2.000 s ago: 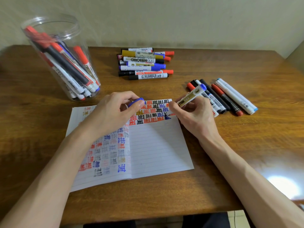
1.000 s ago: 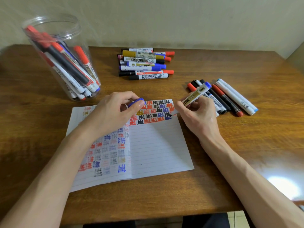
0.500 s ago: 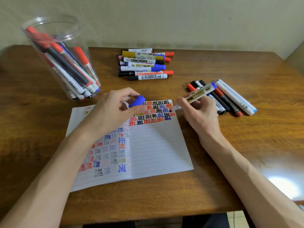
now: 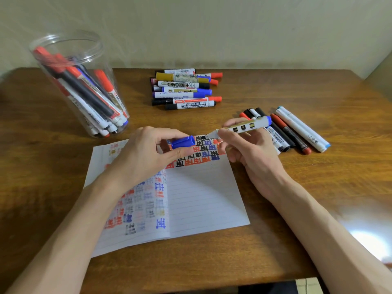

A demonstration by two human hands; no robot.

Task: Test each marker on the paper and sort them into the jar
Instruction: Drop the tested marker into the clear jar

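at far left, jar [image 4: 93, 58] of markers [image 4: 84, 92], left hand [image 4: 146, 153] pinches blue cap [image 4: 183, 142], right hand [image 4: 252, 149] grips uncapped marker [image 4: 246, 127]

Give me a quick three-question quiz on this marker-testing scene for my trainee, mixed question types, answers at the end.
1. True or false: the blue plastic cap sits on the white marker with the blue end.
2. Where on the brown wooden table does the clear plastic jar stand? A) far left B) centre C) far right.
3. How many loose groups of markers lie on the table?
Key: 1 false: the left hand pinches the cap, the right hand holds the marker, apart. 2 A. 3 two: the back pile and the right row.
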